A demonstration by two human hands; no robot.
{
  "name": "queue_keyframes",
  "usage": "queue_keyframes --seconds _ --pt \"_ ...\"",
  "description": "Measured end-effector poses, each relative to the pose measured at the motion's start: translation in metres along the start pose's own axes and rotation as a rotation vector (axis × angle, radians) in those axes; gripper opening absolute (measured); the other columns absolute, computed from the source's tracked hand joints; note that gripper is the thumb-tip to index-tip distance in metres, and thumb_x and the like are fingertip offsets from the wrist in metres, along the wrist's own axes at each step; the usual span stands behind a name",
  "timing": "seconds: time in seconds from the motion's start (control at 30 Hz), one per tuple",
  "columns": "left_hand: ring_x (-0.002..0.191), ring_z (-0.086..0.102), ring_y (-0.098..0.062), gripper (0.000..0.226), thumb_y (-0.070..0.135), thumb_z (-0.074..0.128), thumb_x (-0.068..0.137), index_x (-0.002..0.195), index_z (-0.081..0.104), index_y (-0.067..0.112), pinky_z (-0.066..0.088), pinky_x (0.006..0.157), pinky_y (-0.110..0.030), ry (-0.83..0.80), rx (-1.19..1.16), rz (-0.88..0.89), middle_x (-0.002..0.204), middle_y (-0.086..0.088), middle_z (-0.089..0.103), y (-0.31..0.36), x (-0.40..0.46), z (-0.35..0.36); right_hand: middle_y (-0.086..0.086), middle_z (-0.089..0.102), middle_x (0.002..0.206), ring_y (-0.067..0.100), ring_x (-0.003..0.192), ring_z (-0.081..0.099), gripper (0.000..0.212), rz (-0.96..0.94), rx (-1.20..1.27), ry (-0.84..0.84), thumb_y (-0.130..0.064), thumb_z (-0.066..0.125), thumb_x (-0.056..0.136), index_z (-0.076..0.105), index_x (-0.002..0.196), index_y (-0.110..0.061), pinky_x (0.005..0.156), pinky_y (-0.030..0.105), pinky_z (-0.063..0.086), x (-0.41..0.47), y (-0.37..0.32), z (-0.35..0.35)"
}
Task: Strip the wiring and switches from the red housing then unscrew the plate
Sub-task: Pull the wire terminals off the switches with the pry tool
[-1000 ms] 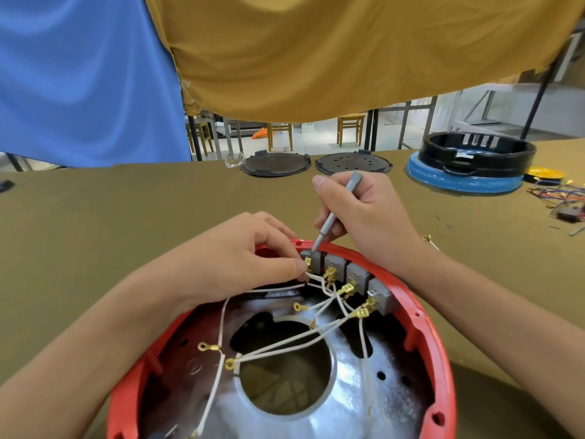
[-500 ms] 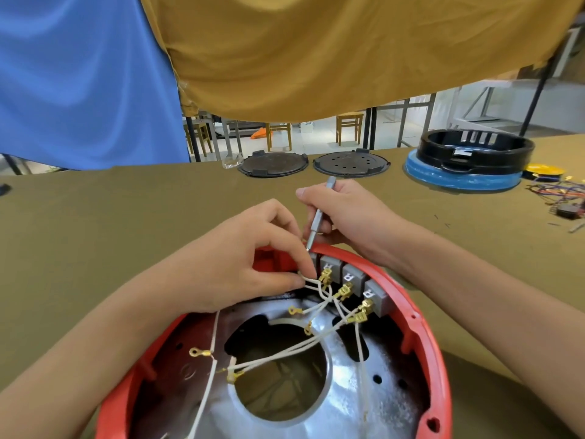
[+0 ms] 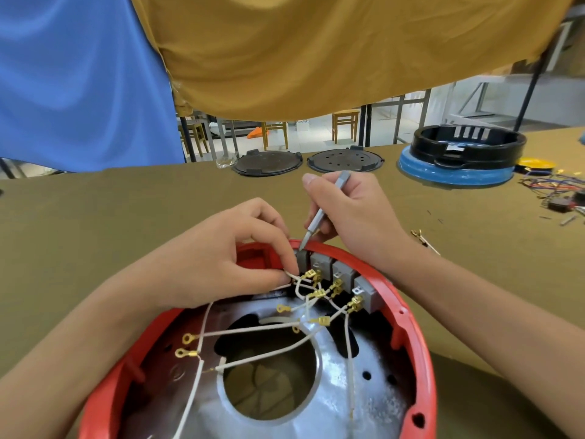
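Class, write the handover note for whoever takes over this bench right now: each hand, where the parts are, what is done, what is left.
Left hand: pinches a white wire beside the leftmost grey switch.
Right hand: grips a slim grey tool, tip at that switch's top.
Red housing: open side up on the table, metal plate inside.
Done: several ring terminals lie loose.
Left: four switches remain seated in the rim, some connectors attached; then take out the wiring and unscrew the plate.
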State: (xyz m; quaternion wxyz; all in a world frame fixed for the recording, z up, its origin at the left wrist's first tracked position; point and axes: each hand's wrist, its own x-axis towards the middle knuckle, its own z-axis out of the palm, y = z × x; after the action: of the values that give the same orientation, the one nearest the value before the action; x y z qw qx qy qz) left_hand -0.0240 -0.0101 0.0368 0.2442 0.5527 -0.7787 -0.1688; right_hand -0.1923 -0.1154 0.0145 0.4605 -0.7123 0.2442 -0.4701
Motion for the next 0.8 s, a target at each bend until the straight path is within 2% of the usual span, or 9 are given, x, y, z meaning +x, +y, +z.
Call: queue_keyframes --seconds 0.13,0.2,0.3,0.5,0.67,0.8 --pt "0.106 0.061 -0.015 0.013 0.037 0.085 0.075 0.086 0.077 0.036 0.048 0.1 -0.034 0.035 -0.033 0.003 0.105 0.013 0.054 -0.0009 0.0005 0.0 0.003 0.052 0.046 0.015 0.045 0.051 0.046 -0.052 -0.018 -0.01 -0.017 0.053 0.101 0.057 0.065 0.011 0.048 0.023 0.046 -0.0001 -0.0015 -0.0009" --pt "0.104 0.061 -0.014 0.017 0.044 0.081 0.07 0.085 0.077 0.036 0.048 0.1 -0.038 0.055 -0.022 0.002 0.103 0.014 0.054 -0.0012 0.0012 -0.0005 0.003 0.052 0.047 0.012 0.045 0.05 0.045 -0.036 -0.021 -0.021 -0.017 0.053 0.101 0.058 0.063 0.008 0.047 0.019 0.046 0.0005 -0.0018 -0.0011" --pt "0.1 0.061 -0.014 0.019 0.046 0.081 0.066 0.082 0.077 0.036 0.048 0.098 -0.039 0.058 -0.027 0.0 0.101 0.014 0.053 -0.0007 0.0021 -0.0002 0.004 0.051 0.047 0.018 0.05 0.05 0.045 0.067 -0.017 -0.065 -0.019 0.053 0.101 0.057 0.059 -0.004 0.051 0.02 0.046 0.0018 -0.0021 0.0011" --pt "0.098 0.061 -0.015 0.015 0.042 0.082 0.068 0.079 0.076 0.035 0.048 0.095 -0.031 0.047 -0.031 0.021 0.098 0.013 0.053 -0.0007 0.002 0.0008 0.007 0.048 0.051 0.02 0.058 0.049 0.046 0.161 0.02 -0.113 -0.021 0.052 0.101 0.052 0.057 -0.01 0.054 0.019 0.046 0.0038 -0.0028 0.0022" --pt "0.103 0.058 -0.018 0.015 0.044 0.078 0.073 0.088 0.077 0.041 0.045 0.094 -0.024 -0.004 -0.026 0.065 0.102 0.009 0.053 -0.0015 0.0014 0.0012 0.009 0.048 0.05 0.016 0.048 0.045 0.044 0.11 0.033 -0.065 -0.018 0.051 0.102 0.057 0.063 0.002 0.049 0.019 0.043 0.0021 -0.0022 0.0041" --pt "0.108 0.053 -0.013 0.011 0.048 0.074 0.077 0.088 0.075 0.046 0.039 0.095 -0.025 -0.033 0.043 0.079 0.103 0.014 0.051 -0.0047 0.001 0.0026 0.004 0.049 0.046 0.013 0.047 0.046 0.045 0.1 0.017 -0.037 -0.02 0.052 0.101 0.057 0.062 0.001 0.049 0.019 0.042 0.0006 -0.0007 0.0038"
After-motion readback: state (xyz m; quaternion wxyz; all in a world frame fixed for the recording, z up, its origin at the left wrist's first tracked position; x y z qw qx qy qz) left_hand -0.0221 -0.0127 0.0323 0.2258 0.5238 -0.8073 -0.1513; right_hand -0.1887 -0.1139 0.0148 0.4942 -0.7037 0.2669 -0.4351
